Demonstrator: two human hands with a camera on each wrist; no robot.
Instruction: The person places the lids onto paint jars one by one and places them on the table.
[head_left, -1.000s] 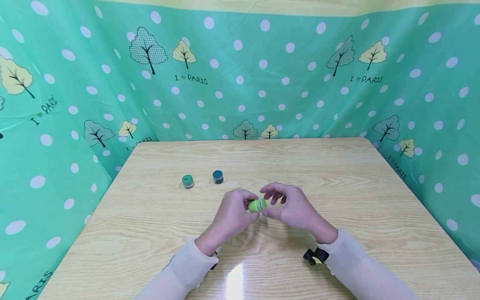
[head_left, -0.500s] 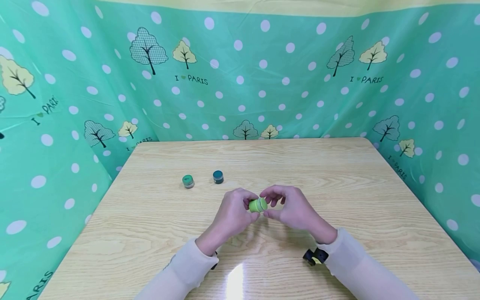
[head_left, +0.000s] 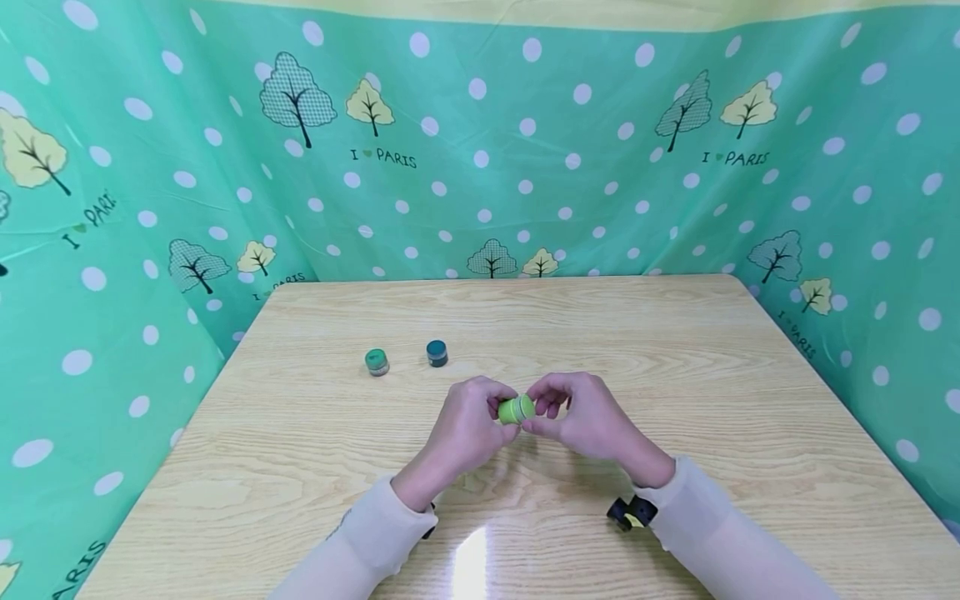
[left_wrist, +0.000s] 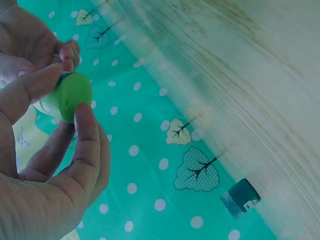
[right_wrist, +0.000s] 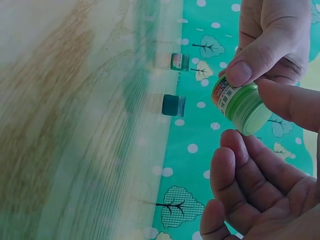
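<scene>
My left hand [head_left: 468, 421] pinches a small lime-green paint jar [head_left: 516, 410] between thumb and fingers, tilted above the table. In the left wrist view, a rounded green end of the paint jar [left_wrist: 75, 97] faces the camera. A printed label on the paint jar [right_wrist: 227, 97] shows in the right wrist view. My right hand [head_left: 581, 412] has its thumb and fingertips at the jar's right end, with the thumb at the rim; the other fingers are loosely bent below it. Part of that contact is hidden in the head view.
Two more small jars stand on the wooden table [head_left: 675, 350], left of and beyond my hands: a green-lidded jar [head_left: 377, 362] and a dark teal jar [head_left: 437, 353]. A green dotted curtain [head_left: 525, 150] surrounds the table's back and sides.
My right hand's fingers have drawn in from a wider spread to the end of the jar. The left hand keeps its hold in the same place, and the two standing jars have not moved.
</scene>
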